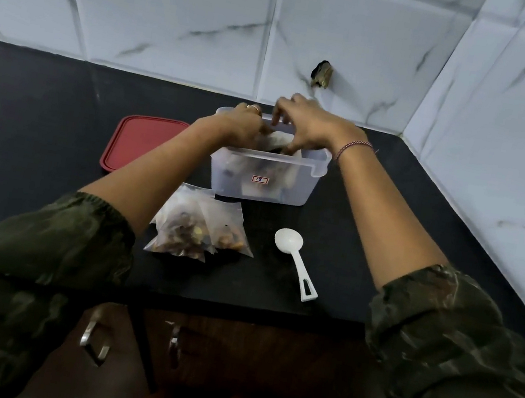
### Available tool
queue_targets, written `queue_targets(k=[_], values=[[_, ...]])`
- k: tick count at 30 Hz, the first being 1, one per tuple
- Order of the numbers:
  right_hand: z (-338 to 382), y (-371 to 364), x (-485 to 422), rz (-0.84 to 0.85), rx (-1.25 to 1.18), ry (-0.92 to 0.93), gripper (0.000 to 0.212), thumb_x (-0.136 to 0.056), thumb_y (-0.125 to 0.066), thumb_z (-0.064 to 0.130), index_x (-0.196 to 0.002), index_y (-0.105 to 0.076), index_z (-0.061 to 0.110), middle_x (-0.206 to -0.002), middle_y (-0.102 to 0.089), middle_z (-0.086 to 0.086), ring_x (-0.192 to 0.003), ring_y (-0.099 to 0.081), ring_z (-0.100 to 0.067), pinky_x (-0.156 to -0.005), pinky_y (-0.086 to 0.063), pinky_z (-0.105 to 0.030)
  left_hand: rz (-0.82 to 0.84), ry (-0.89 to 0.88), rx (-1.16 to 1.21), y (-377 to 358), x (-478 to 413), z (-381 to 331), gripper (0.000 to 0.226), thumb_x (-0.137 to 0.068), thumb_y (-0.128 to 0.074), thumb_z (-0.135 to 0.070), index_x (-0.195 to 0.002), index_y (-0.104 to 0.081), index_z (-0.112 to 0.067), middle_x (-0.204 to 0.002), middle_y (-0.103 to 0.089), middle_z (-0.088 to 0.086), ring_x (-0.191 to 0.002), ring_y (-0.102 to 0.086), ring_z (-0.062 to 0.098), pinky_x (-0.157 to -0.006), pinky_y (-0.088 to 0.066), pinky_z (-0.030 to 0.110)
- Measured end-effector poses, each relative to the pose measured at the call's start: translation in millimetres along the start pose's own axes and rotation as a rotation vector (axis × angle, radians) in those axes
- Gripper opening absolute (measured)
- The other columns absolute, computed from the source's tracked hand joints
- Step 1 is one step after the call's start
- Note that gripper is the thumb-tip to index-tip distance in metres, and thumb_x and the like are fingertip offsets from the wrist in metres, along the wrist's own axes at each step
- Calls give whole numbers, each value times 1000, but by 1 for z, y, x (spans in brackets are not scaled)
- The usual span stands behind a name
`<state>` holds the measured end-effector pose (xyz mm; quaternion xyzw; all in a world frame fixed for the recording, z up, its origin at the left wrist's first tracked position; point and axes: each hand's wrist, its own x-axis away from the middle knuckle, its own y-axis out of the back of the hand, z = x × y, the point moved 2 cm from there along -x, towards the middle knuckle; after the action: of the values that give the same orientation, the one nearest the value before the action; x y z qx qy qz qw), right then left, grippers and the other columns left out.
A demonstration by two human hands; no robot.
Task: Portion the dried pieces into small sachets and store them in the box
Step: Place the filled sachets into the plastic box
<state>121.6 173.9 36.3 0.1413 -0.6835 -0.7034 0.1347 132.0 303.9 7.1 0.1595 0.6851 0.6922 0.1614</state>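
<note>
White tile wall, black bench: two hands pack a clear box.

Both hands reach into the box, which sits mid-bench with its red lid lying off beside it. The right hand curls its fingers on a pale sachet inside the box. The left hand has its fingers down in the box, so I cannot tell if they hold anything. More filled sachets wait in a pile near the front, beside a white spoon. Pushing down too hard could pop a sachet or tip the light box over.
</note>
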Motion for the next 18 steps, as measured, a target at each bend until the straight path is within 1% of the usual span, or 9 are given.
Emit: queue_targets(k=[2,3,5,7,9,12,15,16,18], values=[[1,7,3,66,27,102,47,-73,-74,7,-117,-61,17,-108,-45,-6,-100,-50,-22,-78,-42,-30,-40,-3,54,0,3,0,54,-96,-40,-48,-141,-45,-19,-142,-35,17,-135,-25,33,-106,-31,50],[0,6,3,111,69,129,45,-74,-71,5,-116,-64,19,-107,-49,-9,-98,-53,-26,-77,-42,-30,-60,4,105,1,5,-1,66,-89,-38,-60,-139,-47,-18,-139,-37,16,-135,-26,32,-106,-32,51],[-2,0,0,174,145,157,46,-77,-67,5,-120,-65,22,-114,-50,-16,-102,-52,-32,-80,-42,-32,-90,-7,228,4,12,-4,97,-63,-27,-80,-136,-49,-21,-131,-43,14,-131,-32,32,-105,-34,49],[-3,-6,-4,218,202,174,45,-81,-65,8,-123,-62,24,-120,-44,-14,-107,-47,-32,-88,-42,-35,-95,-42,290,6,13,-4,105,-49,-27,-81,-130,-52,-19,-118,-50,11,-119,-44,30,-101,-38,43],[-3,-9,-7,248,245,183,44,-83,-64,11,-124,-61,27,-115,-42,-9,-109,-41,-31,-92,-42,-39,-54,-43,275,5,9,-2,92,-56,-36,-77,-124,-53,-18,-110,-52,7,-105,-52,27,-95,-43,41],[-4,-12,-9,230,255,161,40,-84,-65,20,-122,-62,33,-104,-41,-2,-103,-37,-27,-86,-43,-37,35,5,114,0,-1,0,49,-87,-53,-47,-131,-45,-25,-125,-52,9,-115,-52,30,-91,-44,44],[-14,-20,-11,156,182,85,33,-86,-59,14,-117,-61,26,-104,-43,-8,-97,-41,-24,-85,-45,-38,45,-10,18,-3,-7,-1,37,-93,-55,-24,-128,-44,-23,-128,-52,6,-117,-50,27,-83,-42,39],[-16,-20,-9,124,177,54,26,-86,-57,12,-110,-58,20,-107,-43,-10,-95,-46,-26,-83,-46,-39,34,-21,-1,-4,-9,0,33,-93,-53,-21,-126,-46,-23,-127,-52,5,-116,-51,26,-84,-43,41],[-21,-21,-6,64,197,12,28,-85,-54,9,-113,-54,14,-112,-40,-12,-89,-50,-30,-79,-44,-37,29,-38,-44,-6,-11,2,30,-94,-49,-15,-123,-47,-24,-127,-53,5,-116,-51,27,-89,-46,45]])
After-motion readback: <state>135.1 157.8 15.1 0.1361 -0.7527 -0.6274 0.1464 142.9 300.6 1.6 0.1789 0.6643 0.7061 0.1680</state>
